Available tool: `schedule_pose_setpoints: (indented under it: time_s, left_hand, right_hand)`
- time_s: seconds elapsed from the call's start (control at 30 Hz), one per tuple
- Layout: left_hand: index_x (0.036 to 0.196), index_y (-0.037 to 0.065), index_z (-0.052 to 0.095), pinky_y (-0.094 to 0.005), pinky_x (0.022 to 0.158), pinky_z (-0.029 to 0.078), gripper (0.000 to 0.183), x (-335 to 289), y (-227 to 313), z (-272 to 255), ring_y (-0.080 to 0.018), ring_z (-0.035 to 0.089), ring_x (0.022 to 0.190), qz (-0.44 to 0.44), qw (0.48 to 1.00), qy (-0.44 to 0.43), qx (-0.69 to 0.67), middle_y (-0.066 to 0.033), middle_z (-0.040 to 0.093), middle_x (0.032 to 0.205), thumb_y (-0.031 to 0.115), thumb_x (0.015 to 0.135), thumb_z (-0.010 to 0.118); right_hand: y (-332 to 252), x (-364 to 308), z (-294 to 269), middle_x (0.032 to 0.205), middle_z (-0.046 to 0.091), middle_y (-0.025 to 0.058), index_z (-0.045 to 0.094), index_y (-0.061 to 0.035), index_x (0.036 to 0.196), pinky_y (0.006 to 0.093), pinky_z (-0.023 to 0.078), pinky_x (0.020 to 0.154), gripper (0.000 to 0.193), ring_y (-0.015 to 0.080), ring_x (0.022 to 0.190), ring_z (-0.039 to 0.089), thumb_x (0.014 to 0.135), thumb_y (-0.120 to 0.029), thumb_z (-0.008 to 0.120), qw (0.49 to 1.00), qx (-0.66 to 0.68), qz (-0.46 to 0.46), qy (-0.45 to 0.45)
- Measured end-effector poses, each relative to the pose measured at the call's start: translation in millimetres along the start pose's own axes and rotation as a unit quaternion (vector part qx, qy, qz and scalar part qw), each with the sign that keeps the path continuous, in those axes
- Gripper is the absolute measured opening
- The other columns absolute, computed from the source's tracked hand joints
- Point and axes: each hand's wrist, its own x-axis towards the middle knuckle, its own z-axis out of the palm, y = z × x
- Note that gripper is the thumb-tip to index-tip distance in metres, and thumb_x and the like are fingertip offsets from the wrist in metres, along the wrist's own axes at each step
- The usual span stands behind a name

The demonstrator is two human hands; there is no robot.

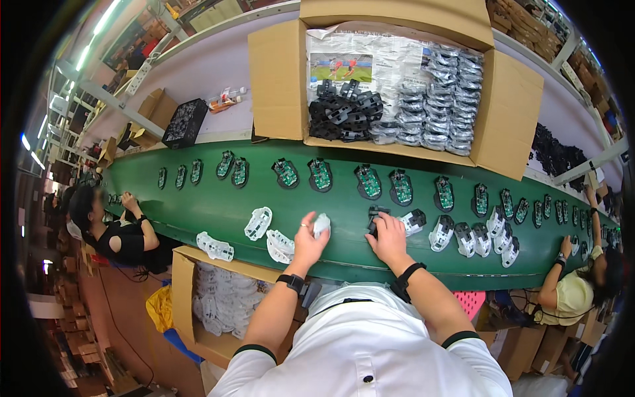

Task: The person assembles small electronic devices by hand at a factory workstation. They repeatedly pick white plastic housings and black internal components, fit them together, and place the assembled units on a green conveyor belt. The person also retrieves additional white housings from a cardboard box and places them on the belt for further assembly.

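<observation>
Over the near side of the green conveyor belt (344, 256), my left hand (308, 243) is closed on a small white plastic piece (322, 225). To its right, my right hand (389, 237) grips a black plastic part (378, 214), whose lower portion my fingers hide. Just right of that hand lies a white and black mouse shell (413, 221). White curved plastic shells (258, 223) rest on the belt left of my left hand. Behind both hands runs a row of black mouse bases with green circuit boards (368, 181).
An open cardboard box (512, 106) beyond the belt holds black plastic parts (344, 112) and stacked silvery wrapped pieces (430, 99). Another box (183, 291) with white parts stands below the near edge. More mouse shells (464, 238) lie to the right. People sit at both ends.
</observation>
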Motion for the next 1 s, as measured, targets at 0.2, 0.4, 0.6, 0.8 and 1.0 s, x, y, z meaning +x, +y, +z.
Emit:
schedule_pose_setpoints:
  time_s: [0.2,0.4,0.6,0.8,1.0]
  left_hand:
    - [0.140,-0.003,0.045,-0.0387,0.085,0.056,0.076,5.8,50.2,-13.2,-0.0306,0.071,0.095,-0.032,0.939,-0.098,0.329,-0.0204,0.071,0.108,0.024,0.078,0.081]
    - [0.152,0.003,0.032,-0.0424,0.110,0.040,0.105,8.1,30.1,-4.5,-0.0413,0.047,0.134,0.075,0.932,-0.276,0.222,-0.0316,0.045,0.144,0.032,0.068,0.087]
    - [0.150,0.007,0.037,-0.0506,0.116,0.031,0.098,-10.5,8.0,-9.2,-0.0434,0.033,0.142,0.279,0.775,-0.373,0.427,-0.0308,0.029,0.155,0.026,0.066,0.083]
    - [0.144,0.005,0.044,-0.0479,0.113,0.035,0.079,-27.9,-5.2,1.0,-0.0356,0.043,0.136,0.369,0.761,-0.317,0.428,-0.0190,0.044,0.147,0.030,0.076,0.076]
    - [0.111,0.000,0.068,-0.0341,0.074,0.054,0.039,-18.5,13.5,34.6,-0.0246,0.069,0.082,0.093,0.949,-0.211,0.216,-0.0123,0.071,0.098,0.033,0.091,0.072]
  right_hand:
    - [-19.9,-16.3,-31.1,0.127,0.061,0.0168,0.062,-0.0054,0.113,0.0453,0.046,0.098,0.047,0.0370,0.117,0.058,0.080,-0.033,0.080,0.976,0.208,0.020,-0.056]
    - [-24.7,-19.1,-27.5,0.121,0.064,0.0166,0.063,-0.0025,0.111,0.0405,0.051,0.093,0.047,0.0342,0.110,0.062,0.081,-0.034,0.080,0.946,0.284,0.064,-0.145]
    - [-13.8,-24.3,-24.0,0.117,0.066,0.0159,0.064,-0.0021,0.112,0.0389,0.052,0.089,0.048,0.0325,0.104,0.065,0.080,-0.035,0.080,0.942,0.274,0.079,-0.180]
    - [-10.6,-22.5,-17.5,0.113,0.068,0.0149,0.064,-0.0006,0.112,0.0354,0.053,0.089,0.049,0.0262,0.101,0.066,0.082,-0.035,0.080,0.909,0.336,0.171,-0.177]
    - [-10.5,-17.7,-17.9,0.127,0.063,0.0127,0.060,-0.0006,0.123,0.0388,0.051,0.097,0.050,0.0235,0.113,0.063,0.083,-0.022,0.081,0.831,0.524,0.166,-0.089]
